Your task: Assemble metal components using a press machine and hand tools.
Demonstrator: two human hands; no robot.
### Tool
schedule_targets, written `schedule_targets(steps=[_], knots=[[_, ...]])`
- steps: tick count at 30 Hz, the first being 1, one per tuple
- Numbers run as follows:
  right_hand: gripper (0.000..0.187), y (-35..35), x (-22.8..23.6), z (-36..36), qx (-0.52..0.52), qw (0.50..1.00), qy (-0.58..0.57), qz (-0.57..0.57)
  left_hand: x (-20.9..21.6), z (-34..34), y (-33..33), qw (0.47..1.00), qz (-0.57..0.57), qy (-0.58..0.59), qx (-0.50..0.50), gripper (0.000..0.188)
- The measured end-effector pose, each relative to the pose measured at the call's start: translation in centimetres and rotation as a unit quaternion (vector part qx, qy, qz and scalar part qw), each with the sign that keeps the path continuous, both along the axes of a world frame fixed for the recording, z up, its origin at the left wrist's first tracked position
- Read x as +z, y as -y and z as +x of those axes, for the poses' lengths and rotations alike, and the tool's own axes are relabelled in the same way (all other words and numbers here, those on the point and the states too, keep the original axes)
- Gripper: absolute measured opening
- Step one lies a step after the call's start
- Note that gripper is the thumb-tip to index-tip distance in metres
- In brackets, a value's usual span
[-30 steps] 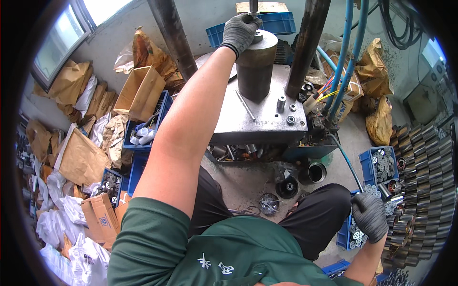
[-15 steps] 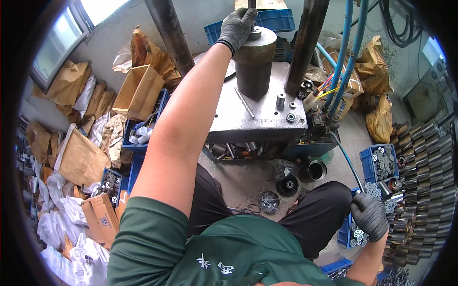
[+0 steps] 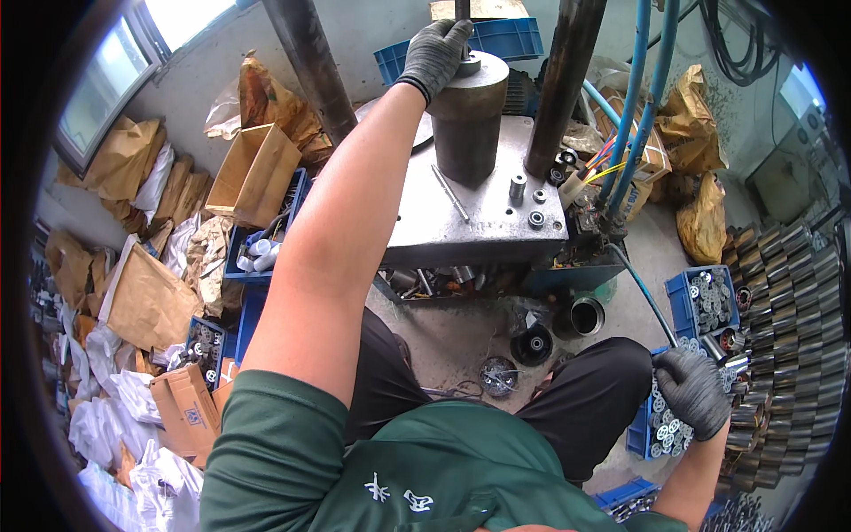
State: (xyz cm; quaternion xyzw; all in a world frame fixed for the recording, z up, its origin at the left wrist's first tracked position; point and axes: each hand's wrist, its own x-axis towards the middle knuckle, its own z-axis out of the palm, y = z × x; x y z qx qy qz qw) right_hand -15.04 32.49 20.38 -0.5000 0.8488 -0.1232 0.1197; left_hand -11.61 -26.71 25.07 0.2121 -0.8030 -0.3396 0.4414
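My left hand point(image 3: 434, 58), in a grey knit glove, reaches far forward and is closed round a dark steel shaft point(image 3: 463, 11). That shaft stands upright over a ring on top of a thick steel cylinder point(image 3: 467, 133). The cylinder stands on the metal table of a press point(image 3: 408, 226). Low on the right, my gloved right hand point(image 3: 694, 393) is closed at the end of a long lever point(image 3: 645, 293), which slants down from beside the press; the palm hides its tip. On the table lie a thin steel rod point(image 3: 450, 193), a small upright sleeve point(image 3: 518, 188) and a bearing point(image 3: 536, 219).
Thick columns point(image 3: 567, 84) flank the cylinder, with blue hoses point(image 3: 645, 106) beside the right one. Stacked metal tubes point(image 3: 789, 337) line the right side. Blue bins point(image 3: 703, 301) hold metal discs. Wooden box point(image 3: 254, 176), cartons and bags crowd the left. Rotor parts point(image 3: 532, 344) lie on the floor.
My right hand has shifted slightly outward to the right at the lever end. My left hand keeps its hold on the shaft. The whole view has moved a little.
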Motion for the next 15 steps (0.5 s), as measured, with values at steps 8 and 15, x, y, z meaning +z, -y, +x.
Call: schedule_targets(steps=[8, 15], knots=[[0.025, 0.3, 0.4, 0.0, -0.010, 0.999, -0.030, 0.008, -0.2, 0.0, 0.3, 1.000, 0.007, -0.020, 0.005, 0.047], [0.019, 1.4, 1.3, -1.2, -0.053, 0.992, -0.043, -0.101, -0.1, -0.1, 0.0, 1.000, 0.019, -0.011, 0.008, 0.046]])
